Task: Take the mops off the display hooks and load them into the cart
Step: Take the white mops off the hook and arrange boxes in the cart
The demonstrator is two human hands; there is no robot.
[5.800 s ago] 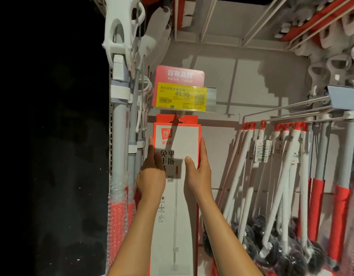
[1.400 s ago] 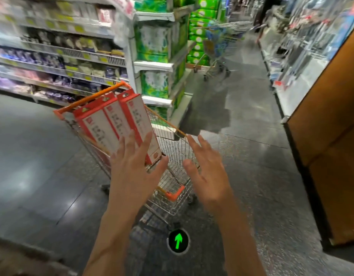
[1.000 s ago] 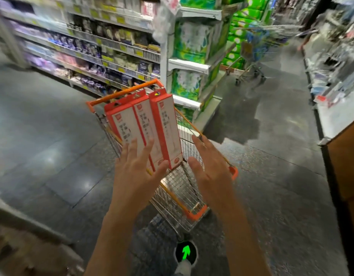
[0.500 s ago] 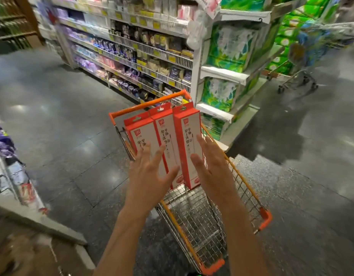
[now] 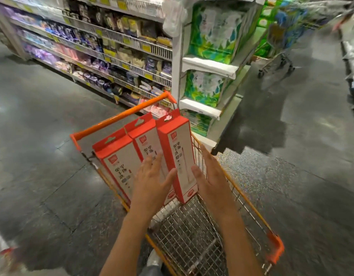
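Note:
Three tall red-and-white mop boxes stand leaning side by side in the orange-rimmed wire cart (image 5: 120, 116): a left box (image 5: 118, 164), a middle box (image 5: 147, 144) and a right box (image 5: 177, 148). My left hand (image 5: 152, 180) lies with straight fingers on the front of the middle box, its thumb against the right box. My right hand (image 5: 212, 178) is held flat along the right box's side, fingers straight, thumb at the box's lower edge. The boxes' lower ends are hidden behind my hands.
A shelf end (image 5: 210, 64) stacked with green tissue packs stands just beyond the cart. Long shelves of small packaged goods (image 5: 112, 48) run to the left. Another cart (image 5: 279, 42) stands farther down the aisle. Dark tiled floor (image 5: 42, 136) surrounds the cart.
Earlier both hands held a boxed mop at the display hook. Over the last second the view swung left and closer, and both hands moved in against the boxes in the cart.

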